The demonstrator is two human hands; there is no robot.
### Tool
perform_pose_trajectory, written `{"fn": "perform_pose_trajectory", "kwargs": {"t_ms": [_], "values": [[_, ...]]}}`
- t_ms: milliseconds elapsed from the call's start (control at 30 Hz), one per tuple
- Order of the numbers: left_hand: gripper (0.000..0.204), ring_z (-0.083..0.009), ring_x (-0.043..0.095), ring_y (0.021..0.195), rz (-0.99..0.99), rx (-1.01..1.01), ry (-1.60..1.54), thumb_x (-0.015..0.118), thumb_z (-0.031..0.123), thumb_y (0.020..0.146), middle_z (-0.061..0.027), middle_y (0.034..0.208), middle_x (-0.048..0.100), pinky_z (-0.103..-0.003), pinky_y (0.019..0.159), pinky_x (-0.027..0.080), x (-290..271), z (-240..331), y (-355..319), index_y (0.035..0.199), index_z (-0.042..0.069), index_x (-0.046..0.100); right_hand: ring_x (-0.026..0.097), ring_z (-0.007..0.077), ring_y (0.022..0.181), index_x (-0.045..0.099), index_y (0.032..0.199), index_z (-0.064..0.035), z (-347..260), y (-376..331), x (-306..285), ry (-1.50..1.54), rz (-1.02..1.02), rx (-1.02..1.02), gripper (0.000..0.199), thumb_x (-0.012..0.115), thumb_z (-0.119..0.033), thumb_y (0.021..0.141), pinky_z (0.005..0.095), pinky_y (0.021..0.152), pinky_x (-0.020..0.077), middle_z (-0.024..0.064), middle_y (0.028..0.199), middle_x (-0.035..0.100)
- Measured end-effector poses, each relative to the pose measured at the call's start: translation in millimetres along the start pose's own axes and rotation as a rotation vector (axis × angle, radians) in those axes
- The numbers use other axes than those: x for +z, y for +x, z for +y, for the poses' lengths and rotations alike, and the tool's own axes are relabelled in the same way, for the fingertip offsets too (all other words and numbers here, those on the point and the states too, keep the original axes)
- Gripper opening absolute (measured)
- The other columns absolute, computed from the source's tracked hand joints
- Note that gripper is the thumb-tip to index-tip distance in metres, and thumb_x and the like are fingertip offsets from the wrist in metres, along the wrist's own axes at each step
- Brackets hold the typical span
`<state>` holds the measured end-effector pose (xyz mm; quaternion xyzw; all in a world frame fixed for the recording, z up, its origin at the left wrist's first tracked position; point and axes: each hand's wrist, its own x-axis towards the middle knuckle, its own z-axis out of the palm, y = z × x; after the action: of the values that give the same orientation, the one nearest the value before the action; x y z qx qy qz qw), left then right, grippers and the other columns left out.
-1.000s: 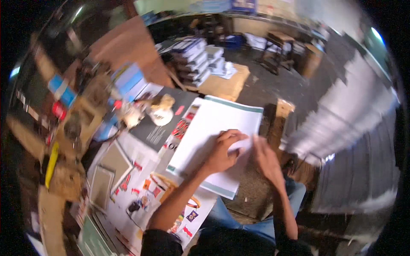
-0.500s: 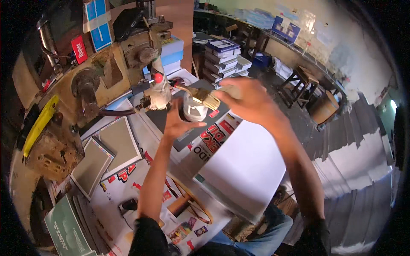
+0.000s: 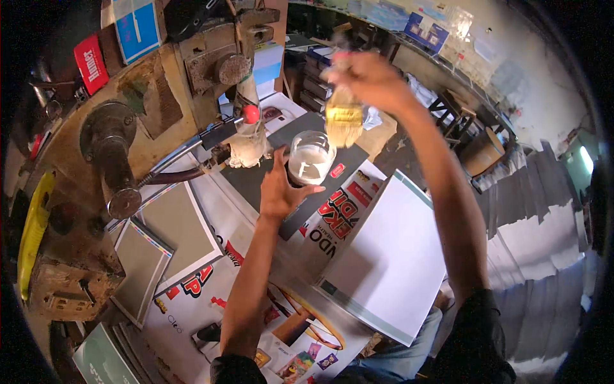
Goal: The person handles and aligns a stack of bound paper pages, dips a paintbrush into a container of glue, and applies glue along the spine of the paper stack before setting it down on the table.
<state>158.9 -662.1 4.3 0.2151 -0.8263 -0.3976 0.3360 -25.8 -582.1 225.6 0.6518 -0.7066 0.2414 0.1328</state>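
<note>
A clear cup [image 3: 312,157] with whitish liquid stands on a dark grey board [image 3: 297,214] in the middle of the bench. My left hand [image 3: 281,195] is closed around its near left side, thumb along the front. Just above and right of the cup, my right hand [image 3: 374,80] grips a wide paintbrush [image 3: 344,118] by its handle, bristles hanging down. Motion blurs that hand and the handle's top. Closer to me on the right lies a white-covered book or board stack [image 3: 390,253] with a grey-green edge.
Left of the cup rises a metal machine [image 3: 160,96] with a jutting shaft [image 3: 121,192] and a red-knobbed lever [image 3: 251,114]. Grey boards with white borders [image 3: 179,233] lie on the printed sheet covering the bench. A yellow cutter-like tool [image 3: 35,233] is at far left.
The brush was lying across the cup's top; now my right hand has it, lifted upright to the right. My left hand stays at the cup. The whole view has shifted slightly.
</note>
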Motion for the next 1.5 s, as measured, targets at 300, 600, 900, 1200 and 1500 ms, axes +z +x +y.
{"fn": "perform_pose_trajectory", "kwargs": {"t_ms": [300, 600, 900, 1200, 1500], "values": [[0.112, -0.0395, 0.065, 0.105, 0.017, -0.005, -0.007, 0.094, 0.039, 0.053, -0.0181, 0.122, 0.064, -0.048, 0.089, 0.052, 4.1, 15.8, 1.6, 0.139, 0.008, 0.030, 0.065, 0.0178, 0.066, 0.063, 0.071, 0.0041, -27.0, -46.4, 42.5, 0.211, 0.121, 0.268, 0.040, 0.078, -0.031, 0.084, 0.0292, 0.058, 0.0503, 0.0136, 0.080, 0.060], [0.109, -0.0385, 0.065, 0.105, 0.014, 0.048, -0.106, 0.094, 0.039, 0.052, -0.0185, 0.120, 0.065, -0.046, 0.087, 0.054, 6.7, 12.0, 2.5, 0.136, 0.004, 0.034, 0.069, 0.0190, 0.073, 0.066, 0.093, 0.0047, -10.0, -61.1, 27.3, 0.688, 0.320, 0.562, 0.029, 0.075, -0.022, 0.087, 0.0312, 0.063, 0.0607, 0.0143, 0.087, 0.067], [0.112, -0.0344, 0.067, 0.105, 0.026, -0.012, -0.047, 0.095, 0.047, 0.049, -0.0225, 0.118, 0.065, -0.042, 0.091, 0.053, 5.9, 18.2, 2.4, 0.132, -0.002, 0.038, 0.071, 0.0322, 0.073, 0.060, 0.090, 0.0130, 2.5, -126.4, 47.0, 0.890, 0.651, 0.830, 0.024, 0.070, -0.008, 0.083, 0.0414, 0.055, 0.0651, 0.0229, 0.090, 0.066], [0.099, -0.0361, 0.067, 0.103, 0.046, 0.020, -0.021, 0.095, 0.031, 0.054, -0.0207, 0.112, 0.068, -0.043, 0.088, 0.055, 4.2, 17.8, 0.5, 0.130, 0.003, 0.038, 0.071, 0.0286, 0.075, 0.062, 0.094, 0.0148, -15.0, -141.0, 15.8, 0.688, 0.617, 0.844, 0.035, 0.074, -0.017, 0.084, 0.0351, 0.057, 0.0645, 0.0224, 0.088, 0.067], [0.102, -0.0356, 0.067, 0.104, 0.034, 0.028, -0.062, 0.096, 0.033, 0.052, -0.0243, 0.114, 0.066, -0.042, 0.087, 0.055, 4.2, 16.6, 1.3, 0.130, -0.001, 0.040, 0.067, 0.0161, 0.087, 0.063, 0.101, 0.0058, -27.7, -127.8, 12.7, 0.739, 0.425, 0.437, 0.019, 0.067, -0.012, 0.093, 0.0326, 0.080, 0.0599, 0.0108, 0.096, 0.068]]}}
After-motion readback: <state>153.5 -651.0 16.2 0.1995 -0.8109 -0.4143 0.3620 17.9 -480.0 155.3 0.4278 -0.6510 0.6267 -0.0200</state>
